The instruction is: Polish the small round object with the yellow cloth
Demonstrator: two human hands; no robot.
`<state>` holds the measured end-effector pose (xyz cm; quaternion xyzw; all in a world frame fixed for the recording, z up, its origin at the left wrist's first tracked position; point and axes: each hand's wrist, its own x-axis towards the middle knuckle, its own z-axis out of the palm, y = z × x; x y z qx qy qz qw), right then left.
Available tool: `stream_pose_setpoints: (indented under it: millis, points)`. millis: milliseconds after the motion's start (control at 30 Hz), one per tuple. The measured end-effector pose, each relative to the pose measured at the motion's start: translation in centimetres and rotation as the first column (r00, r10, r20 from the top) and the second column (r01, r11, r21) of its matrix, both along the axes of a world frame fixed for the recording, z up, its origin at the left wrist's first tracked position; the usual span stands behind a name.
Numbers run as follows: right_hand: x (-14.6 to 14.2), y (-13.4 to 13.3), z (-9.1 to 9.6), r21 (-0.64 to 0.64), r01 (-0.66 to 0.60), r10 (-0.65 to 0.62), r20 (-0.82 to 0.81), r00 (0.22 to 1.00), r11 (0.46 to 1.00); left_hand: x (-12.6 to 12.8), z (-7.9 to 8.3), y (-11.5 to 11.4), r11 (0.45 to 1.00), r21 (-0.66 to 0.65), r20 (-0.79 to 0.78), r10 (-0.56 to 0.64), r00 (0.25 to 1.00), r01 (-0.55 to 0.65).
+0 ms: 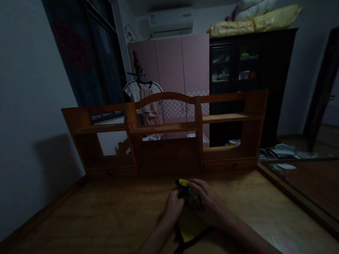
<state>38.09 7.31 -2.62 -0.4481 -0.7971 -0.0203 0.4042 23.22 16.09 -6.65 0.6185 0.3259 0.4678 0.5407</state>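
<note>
Head view: at 6 o'clock on the wooden counter (pixel 78 239), the left hand (pixel 173 206) and right hand (pixel 210 208) meet. Their fingers are curled, pinching the bunched top of a black-edged yellow cloth (pixel 189 227). Its lower part lies flat, seemingly not yet gathered. A shelf unit (pixel 168 143) stands at 12 o'clock.

Soft yellow cloth piece (pixel 187 226), black trim; desk (pixel 78 239) and shelf unit (pixel 167 135) smooth varnished wood.
</note>
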Motion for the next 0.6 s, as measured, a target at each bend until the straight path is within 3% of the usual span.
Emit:
stream_pose_setpoints:
  millis: [267,600]
  points:
    - [0.0,0.1,-0.2,-0.022,0.006,-0.005,0.054,0.999,1.0,-0.1,-0.9,0.9,0.989,0.075,-0.095,0.133,0.987,-0.126]
    - [-0.4,0.2,0.2,0.007,-0.021,0.021,0.017,1.0,1.0,-0.4,0.8,-0.2,0.969,0.109,-0.103,0.231,0.967,-0.22]
